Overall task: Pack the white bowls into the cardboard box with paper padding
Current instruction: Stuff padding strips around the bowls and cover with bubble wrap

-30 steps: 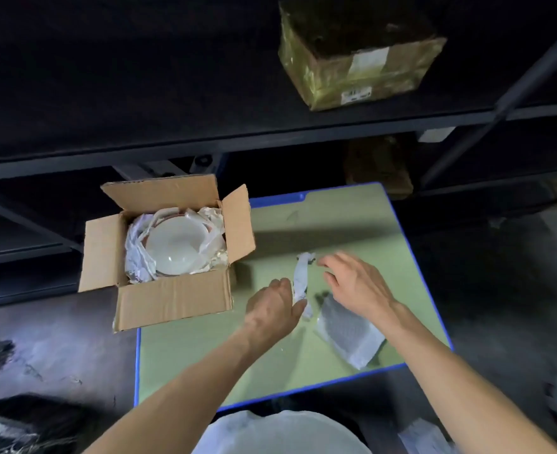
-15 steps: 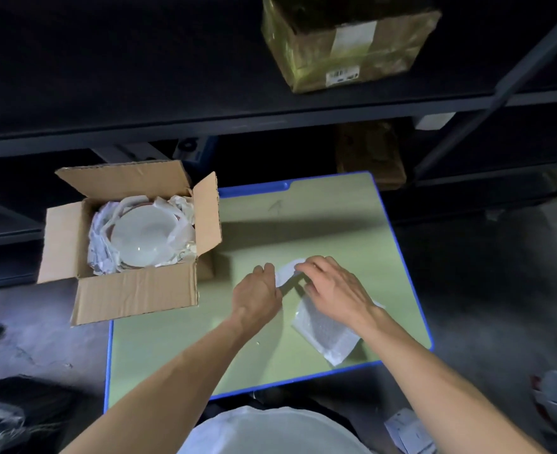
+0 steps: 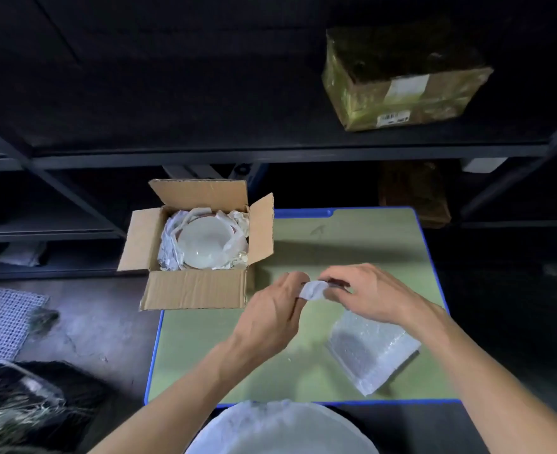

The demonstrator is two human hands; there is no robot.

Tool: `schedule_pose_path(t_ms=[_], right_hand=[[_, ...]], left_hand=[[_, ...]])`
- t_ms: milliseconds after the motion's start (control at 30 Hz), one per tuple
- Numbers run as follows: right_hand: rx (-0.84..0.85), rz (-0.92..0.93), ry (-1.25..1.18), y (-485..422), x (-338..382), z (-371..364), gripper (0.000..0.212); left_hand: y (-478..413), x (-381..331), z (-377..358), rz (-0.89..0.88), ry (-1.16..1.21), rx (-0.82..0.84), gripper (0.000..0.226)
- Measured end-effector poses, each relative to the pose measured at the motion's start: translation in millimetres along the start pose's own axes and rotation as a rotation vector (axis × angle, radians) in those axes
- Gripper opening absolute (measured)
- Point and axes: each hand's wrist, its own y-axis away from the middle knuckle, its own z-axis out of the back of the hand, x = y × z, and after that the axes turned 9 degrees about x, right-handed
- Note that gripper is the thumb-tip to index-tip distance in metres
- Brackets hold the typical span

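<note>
An open cardboard box (image 3: 192,291) stands at the left edge of the green board (image 3: 362,244), overhanging it. Inside lies a white bowl (image 3: 205,245), ringed by crumpled white paper padding (image 3: 169,253). Above the board, right of the box, both hands hold one small strip of white paper (image 3: 313,290). My left hand (image 3: 270,319) pinches its left end and my right hand (image 3: 369,294) pinches its right end. A bubble-wrap pouch (image 3: 369,352) lies flat on the board under my right wrist.
Dark metal shelving rises behind the board, with a taped brown parcel (image 3: 398,83) on the upper shelf. A white mesh mat (image 3: 2,322) and a dark tangled heap (image 3: 31,404) lie on the floor to the left. A white rounded shape (image 3: 280,430) sits at the bottom edge.
The paper strip lay on the board with both hands near it. Both hands closed on it and lifted it off the board. The camera view shifted.
</note>
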Motion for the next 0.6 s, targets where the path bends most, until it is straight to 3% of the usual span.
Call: schedule_pose_path(t_ms=[67,200,367,600], right_hand=[[-0.001,0.002,-0.044,1,17,8,0.01],[-0.061,0.038,-0.116,-1,52,16,0.01],[-0.178,0.084,-0.145,-18,104,10,0.02],[-0.291,-0.054,-0.141,-56,154,-18,0.015]], left_hand=[[10,0,14,-0.04,0.068,-0.036,0.013],[28,11,50,-0.083,0.113,-0.063,0.029],[28,45,94,-0.023,0.124,-0.126,0.016],[-7,100,143,-0.028,0.101,-0.053,0.02]])
